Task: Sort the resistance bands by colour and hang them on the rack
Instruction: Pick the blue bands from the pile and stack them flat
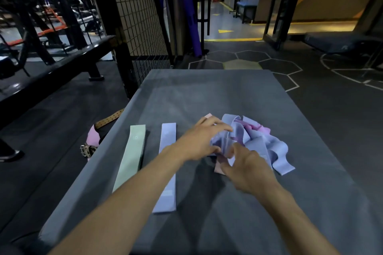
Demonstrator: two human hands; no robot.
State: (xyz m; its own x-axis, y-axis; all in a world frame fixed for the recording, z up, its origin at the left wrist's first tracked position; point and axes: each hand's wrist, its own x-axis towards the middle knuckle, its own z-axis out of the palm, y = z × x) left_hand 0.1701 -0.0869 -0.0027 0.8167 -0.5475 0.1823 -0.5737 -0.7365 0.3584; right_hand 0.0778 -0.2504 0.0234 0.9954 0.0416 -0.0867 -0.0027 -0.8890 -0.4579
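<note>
Both hands (226, 151) in crumpled lilac-pink band pile (261, 141), green band (130, 156) flat

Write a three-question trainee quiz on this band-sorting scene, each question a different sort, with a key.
1. True or false: the green band and the flat blue band lie side by side, apart from the tangled pile.
2. Which colours show in the pile? A) blue and pink-purple B) red and yellow C) black only
3. Fill in: both the left hand and the right hand are working at the ____.

Key: 1 true; 2 A; 3 pile
</note>
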